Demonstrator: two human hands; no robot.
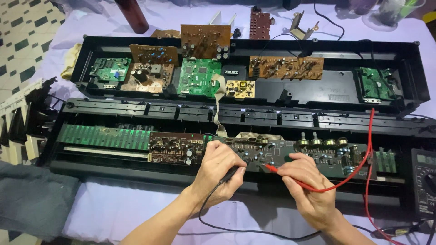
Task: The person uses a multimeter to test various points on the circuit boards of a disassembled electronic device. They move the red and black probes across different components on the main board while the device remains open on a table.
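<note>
Two long black open chassis halves sit on a pale cloth-covered table [113, 213]: far half [408, 68] holds green and brown circuit boards, near half [68, 136] holds the long dark board [313, 154] under the hands, with a green strip board [104, 136] at its left end. Grey ribbon cable [219, 106] runs between the two halves. Black multimeter [424, 181] at the near right edge, partly cut off by the frame. Grey cloth [32, 199] at near left. Left hand [218, 170] is closed around the black probe [232, 172], tip down on the dark board near its middle; black lead [254, 232] trails off near and to the right. Right hand [306, 186] pinches the red probe [272, 168] between thumb and fingers, tip on the same board just right of the black one (exact contact points too small to tell). Red lead [369, 145] loops right, up over the chassis edge, then back towards the meter.
</note>
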